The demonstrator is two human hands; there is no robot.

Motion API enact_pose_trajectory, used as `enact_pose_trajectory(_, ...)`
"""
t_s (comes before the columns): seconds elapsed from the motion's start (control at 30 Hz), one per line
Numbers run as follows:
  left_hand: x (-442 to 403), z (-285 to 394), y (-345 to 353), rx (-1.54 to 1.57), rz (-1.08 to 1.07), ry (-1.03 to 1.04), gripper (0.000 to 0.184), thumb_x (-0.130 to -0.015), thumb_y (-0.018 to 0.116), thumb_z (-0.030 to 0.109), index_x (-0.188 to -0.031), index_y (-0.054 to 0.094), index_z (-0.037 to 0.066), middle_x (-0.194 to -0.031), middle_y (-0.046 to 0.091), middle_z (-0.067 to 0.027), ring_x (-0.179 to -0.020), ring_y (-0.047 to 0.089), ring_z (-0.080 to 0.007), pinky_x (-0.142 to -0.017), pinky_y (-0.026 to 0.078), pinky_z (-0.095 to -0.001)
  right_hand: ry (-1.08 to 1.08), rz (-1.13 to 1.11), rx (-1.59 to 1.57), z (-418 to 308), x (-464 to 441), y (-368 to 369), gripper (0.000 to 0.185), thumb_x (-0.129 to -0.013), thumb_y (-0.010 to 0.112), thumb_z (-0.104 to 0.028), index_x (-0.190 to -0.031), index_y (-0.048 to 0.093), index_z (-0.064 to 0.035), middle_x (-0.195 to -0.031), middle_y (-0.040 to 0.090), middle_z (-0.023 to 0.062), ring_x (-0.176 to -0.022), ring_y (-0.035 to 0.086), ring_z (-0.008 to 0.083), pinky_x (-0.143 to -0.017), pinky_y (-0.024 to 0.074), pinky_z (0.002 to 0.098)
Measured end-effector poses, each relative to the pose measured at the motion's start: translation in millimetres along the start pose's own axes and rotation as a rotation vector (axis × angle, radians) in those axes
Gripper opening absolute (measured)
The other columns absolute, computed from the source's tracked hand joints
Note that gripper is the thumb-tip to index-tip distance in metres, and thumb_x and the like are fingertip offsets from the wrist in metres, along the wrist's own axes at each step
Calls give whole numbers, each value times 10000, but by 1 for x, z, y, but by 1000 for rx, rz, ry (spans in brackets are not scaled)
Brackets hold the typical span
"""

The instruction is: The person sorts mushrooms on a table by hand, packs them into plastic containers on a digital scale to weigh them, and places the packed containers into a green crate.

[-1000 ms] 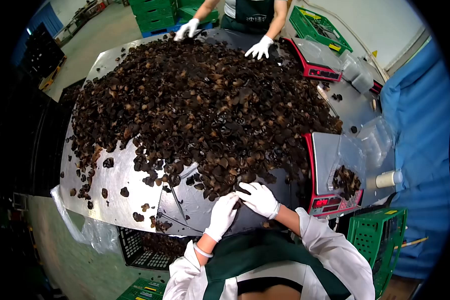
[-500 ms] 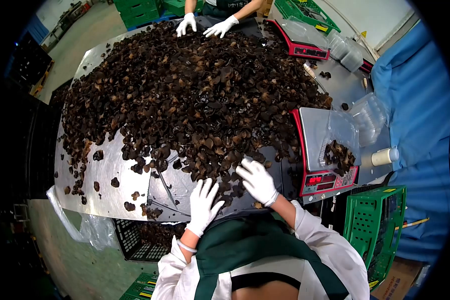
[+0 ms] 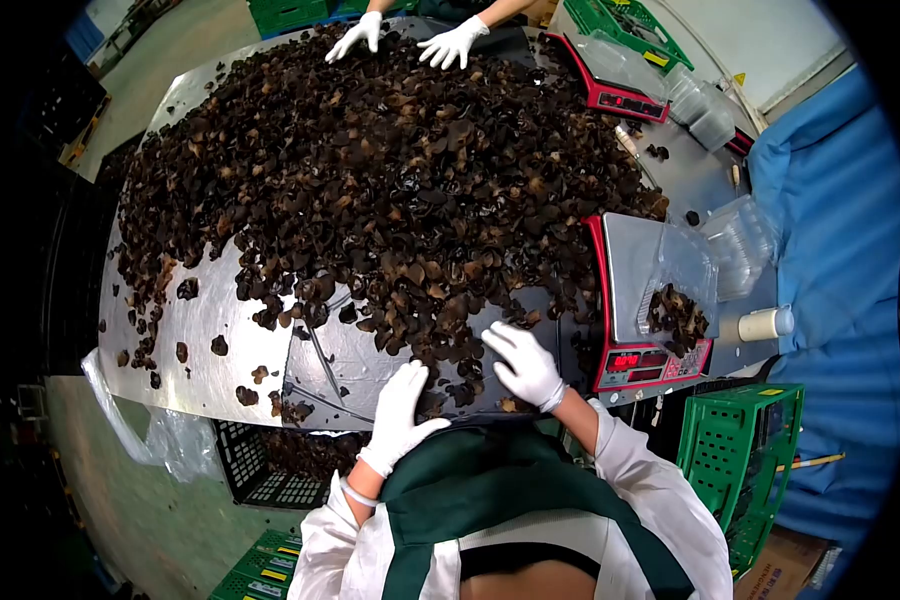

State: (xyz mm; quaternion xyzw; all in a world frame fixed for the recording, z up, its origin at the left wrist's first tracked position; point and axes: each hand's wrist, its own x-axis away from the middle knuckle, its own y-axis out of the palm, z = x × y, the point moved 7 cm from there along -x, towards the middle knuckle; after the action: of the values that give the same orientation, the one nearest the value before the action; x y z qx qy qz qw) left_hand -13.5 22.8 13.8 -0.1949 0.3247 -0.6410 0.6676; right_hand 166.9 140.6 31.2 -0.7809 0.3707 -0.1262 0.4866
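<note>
Greenish floor (image 3: 140, 510) at left; pale wall (image 3: 782, 40) upper right; blue curtain (image 3: 838, 240) along right; metal table (image 3: 205, 390) at centre.

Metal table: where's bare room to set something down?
Left front: bare metal between the dark pile and near edge, with stray pieces. Right: a small patch between far scale and near scale. Crowded: the centre, under the pile, and between left hand and right hand.

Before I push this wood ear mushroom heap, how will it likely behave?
The wood ear mushroom heap will probably spread apart, being visibly loose. Its scattered shine suggests some slipperiness. Thin, curled pieces between your left hand and right hand look light and probably bendy.
</note>
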Motion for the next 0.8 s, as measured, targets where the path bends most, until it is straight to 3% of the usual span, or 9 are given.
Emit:
enact_pose_trajectory(0.13, -15, 9, 17, -200, -75, 23, 737, -734, 736, 326, -1373, 440, 107, -1398, 436, -161, -1256, 430, -362, -1024, 351, -448, -89, -125, -175, -36, 2, 16, 656, -746, 720, -317, -1336, 504, -130, -1337, 488, 135, -1173, 496, 313, -964, 445, 389)
enact_pose_trajectory(0.23, -11, -2, 19, -166, -37, 53, 565, -722, 742, 214, -1239, 555, 84, -1343, 485, -175, -1203, 475, -360, -1001, 388, -429, -94, -313, 74, -55, 1, 33, 749, -692, 752, -383, -1361, 473, -195, -1432, 387, 126, -1247, 426, 339, -898, 479, 441)
enact_pose_trajectory(0.43, -26, -14, 16, -125, 61, -6, 249, -798, 667, 122, -1037, 619, 72, -1186, 578, -96, -1024, 549, -293, -860, 449, -379, -41, -97, -132, -29, -8, 34, 373, -713, 703, -141, -1076, 619, -115, -1183, 560, 95, -1064, 551, 262, -868, 506, 349)
enact_pose_trajectory(0.5, -34, -20, 13, 86, 113, -98, 233, -796, 665, 65, -1021, 609, 44, -1128, 596, -129, -1036, 554, -322, -915, 445, -376, 62, 12, -538, -7, -11, 29, 336, -735, 707, -123, -1059, 624, -89, -1088, 609, 95, -1011, 595, 243, -874, 497, 343)
enact_pose_trajectory(0.53, -35, -25, 11, 269, 158, -165, 189, -822, 644, 41, -1004, 597, 21, -1090, 611, -119, -1033, 572, -266, -931, 438, -357, 278, -64, -845, 10, -8, 40, 295, -779, 704, -67, -1062, 620, -49, -1053, 625, 83, -996, 602, 216, -879, 481, 301)
enact_pose_trajectory(0.57, -34, -35, 15, 569, 165, -314, 170, -863, 611, 54, -1027, 577, 28, -1082, 612, -88, -1039, 565, -191, -928, 434, -317, 502, -189, -1226, 22, 1, 54, 291, -857, 645, -108, -1134, 573, -57, -1088, 608, 69, -1009, 597, 202, -793, 512, 325)
enact_pose_trajectory(0.63, -39, -23, 0, 911, 179, -495, 190, -895, 583, 87, -1077, 548, 50, -1066, 605, -58, -1020, 554, -144, -903, 439, -283, 635, -248, -1885, 14, 6, 41, 285, -932, 551, -186, -1197, 522, -85, -1118, 621, 98, -946, 629, 206, -661, 549, 329)
enact_pose_trajectory(0.7, -43, -17, 4, 1384, 179, -579, 240, -901, 575, 129, -1130, 522, 83, -1050, 593, -42, -944, 575, -138, -830, 475, -273, 727, -136, -2341, 10, 10, 43, 385, -974, 440, -286, -1305, 474, -93, -1276, 557, 155, -1035, 625, 295, -606, 567, 404)
enact_pose_trajectory(0.8, -52, 1, 2, 1670, 141, -583, 326, -925, 565, 192, -1231, 505, 97, -1100, 593, -73, -957, 599, -176, -762, 536, -328, 625, -75, -2459, 5, 4, 36, 433, -975, 412, -308, -1353, 450, -99, -1308, 536, 150, -1097, 595, 324, -712, 567, 481)
